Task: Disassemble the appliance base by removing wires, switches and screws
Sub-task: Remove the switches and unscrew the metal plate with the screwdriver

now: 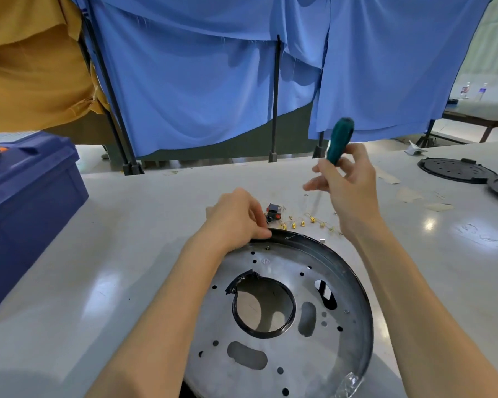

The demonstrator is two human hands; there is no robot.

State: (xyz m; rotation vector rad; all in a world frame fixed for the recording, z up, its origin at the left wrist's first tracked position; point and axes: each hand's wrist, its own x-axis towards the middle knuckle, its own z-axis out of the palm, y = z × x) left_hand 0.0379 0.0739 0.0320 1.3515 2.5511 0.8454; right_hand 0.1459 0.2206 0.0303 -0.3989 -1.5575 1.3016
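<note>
The round metal appliance base [285, 349] lies flat on the white table in front of me, with a black ring around its centre hole and a black rim. My left hand [236, 219] grips the far rim of the base, fingers curled over its edge. My right hand [348, 182] holds a green-handled screwdriver [338, 143] up above the table, handle upward and shaft pointing down. Just beyond the rim lie a black and red switch [273, 212] and several small yellow wire connectors [302, 223] on thin wires.
A blue plastic box [26, 202] stands at the left on the table. Two black round covers [457, 169] lie at the far right. Blue and ochre cloths hang on black stands behind the table edge. Tape scraps lie on the right of the table.
</note>
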